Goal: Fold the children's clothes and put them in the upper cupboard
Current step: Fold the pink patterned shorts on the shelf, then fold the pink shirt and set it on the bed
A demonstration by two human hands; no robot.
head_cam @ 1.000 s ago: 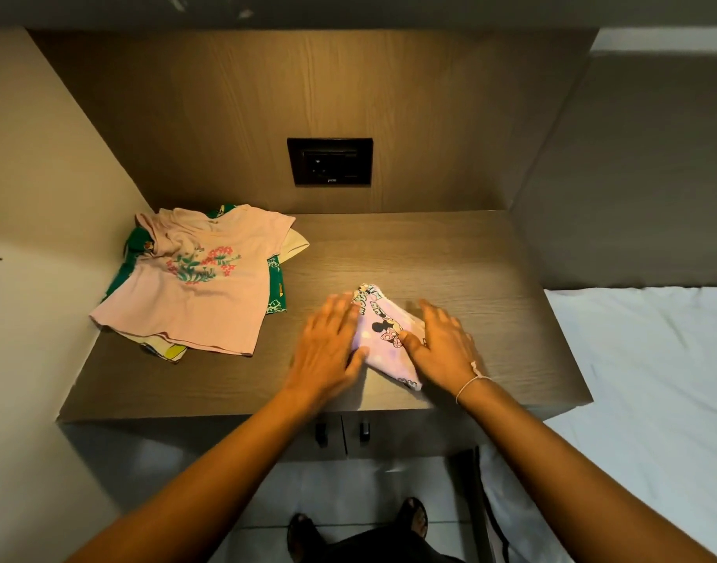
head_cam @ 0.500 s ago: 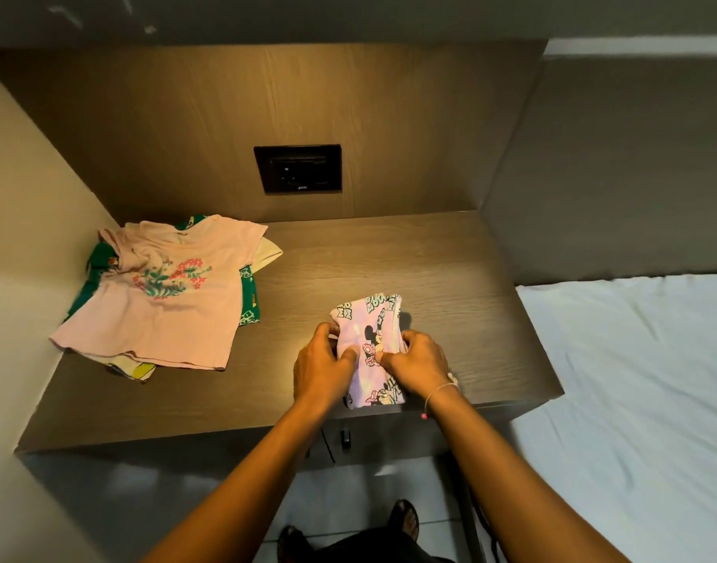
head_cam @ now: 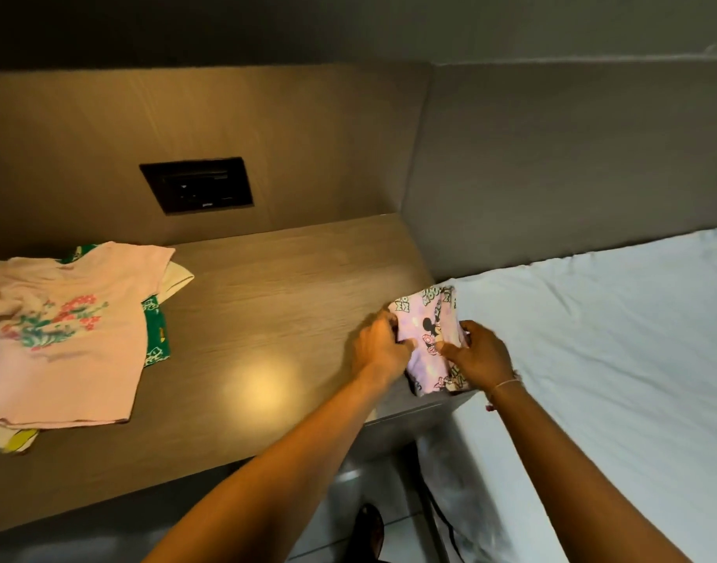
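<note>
A small folded lilac garment (head_cam: pixel 428 335) with a cartoon mouse print is held over the right end of the wooden table top (head_cam: pixel 267 302). My left hand (head_cam: pixel 379 347) grips its left side and my right hand (head_cam: pixel 476 355) grips its right side, thumbs on top. At the far left of the table lies a pile of unfolded clothes. A pink T-shirt (head_cam: pixel 60 339) with a flower print lies on top of it. A green garment (head_cam: pixel 156 335) and a pale yellow one (head_cam: pixel 178 276) stick out from under the shirt. No cupboard is in view.
A black socket panel (head_cam: pixel 197 184) is set in the wooden back wall. A bed with a white sheet (head_cam: pixel 592 359) adjoins the table on the right, below a grey padded headboard (head_cam: pixel 572 156). Tiled floor and a dark sandal (head_cam: pixel 369 530) show below.
My hands went from pressing the lilac garment flat to gripping it folded and have carried it to the table's right end. The view has swung right, towards the bed.
</note>
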